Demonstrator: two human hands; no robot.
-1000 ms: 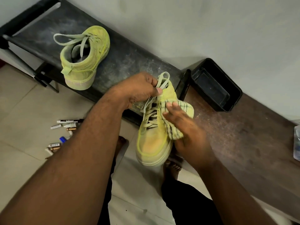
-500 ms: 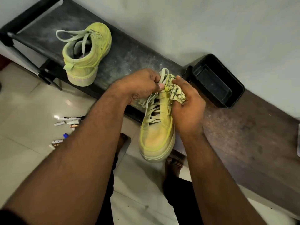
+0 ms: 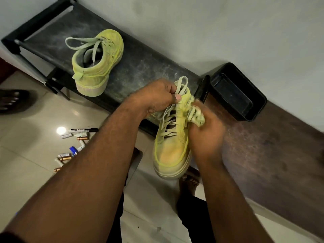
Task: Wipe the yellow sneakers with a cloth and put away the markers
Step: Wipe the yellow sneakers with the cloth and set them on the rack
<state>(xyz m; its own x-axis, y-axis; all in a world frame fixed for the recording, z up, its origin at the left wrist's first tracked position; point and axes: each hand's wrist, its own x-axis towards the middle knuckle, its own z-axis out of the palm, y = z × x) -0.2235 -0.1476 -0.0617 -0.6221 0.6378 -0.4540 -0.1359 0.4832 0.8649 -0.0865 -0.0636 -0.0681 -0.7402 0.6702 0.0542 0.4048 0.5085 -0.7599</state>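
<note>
The left hand (image 3: 157,97) pinches the laces of the held sneaker (image 3: 172,142), toe pointing down from the black rack (image 3: 140,67); the right hand (image 3: 206,132), blurred, clutches the cloth (image 3: 196,114) against its side.

Your left hand (image 3: 157,97) and right hand (image 3: 206,135) hold one sneaker (image 3: 172,146) off the counter's (image 3: 140,67) front edge. The other sneaker (image 3: 97,62) sits toward its left end, the tray (image 3: 257,95) past its right end. Markers (image 3: 73,146) lie on the floor (image 3: 31,155), front left.

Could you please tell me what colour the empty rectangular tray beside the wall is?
The rectangular plastic tray is black, seen clearly in the head view.
</note>
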